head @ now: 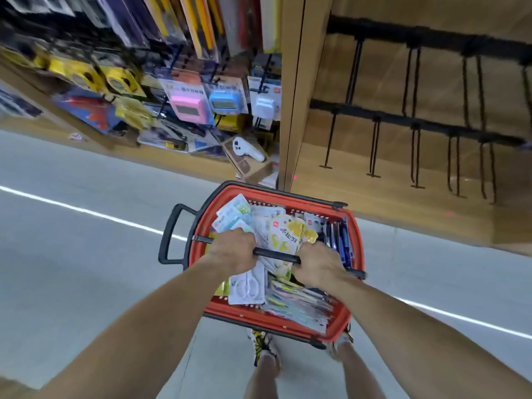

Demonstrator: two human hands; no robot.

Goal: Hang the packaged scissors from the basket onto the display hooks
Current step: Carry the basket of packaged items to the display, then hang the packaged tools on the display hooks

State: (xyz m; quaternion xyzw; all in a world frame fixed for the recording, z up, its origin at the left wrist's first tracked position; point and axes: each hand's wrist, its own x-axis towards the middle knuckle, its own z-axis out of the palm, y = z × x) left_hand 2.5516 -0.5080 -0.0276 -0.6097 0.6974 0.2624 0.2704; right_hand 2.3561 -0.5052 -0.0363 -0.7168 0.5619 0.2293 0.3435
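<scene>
A red shopping basket (355,243) hangs in front of me, full of packaged scissors. A white pair in a clear pack (248,286) lies near the front; yellow packs (290,234) sit in the middle. Both hands grip the basket's black carry handle (277,255): my left hand (233,250) at its left end, my right hand (318,264) at its right end. Bare black display hooks (414,156) stick out from black rails on the wooden panel at the upper right.
To the upper left, a stocked display holds pink (188,106), blue (224,102) and white packaged gadgets on hooks. A wooden upright (293,90) divides the two sections. A second black handle (169,234) juts from the basket's left. Grey floor lies below, my feet under the basket.
</scene>
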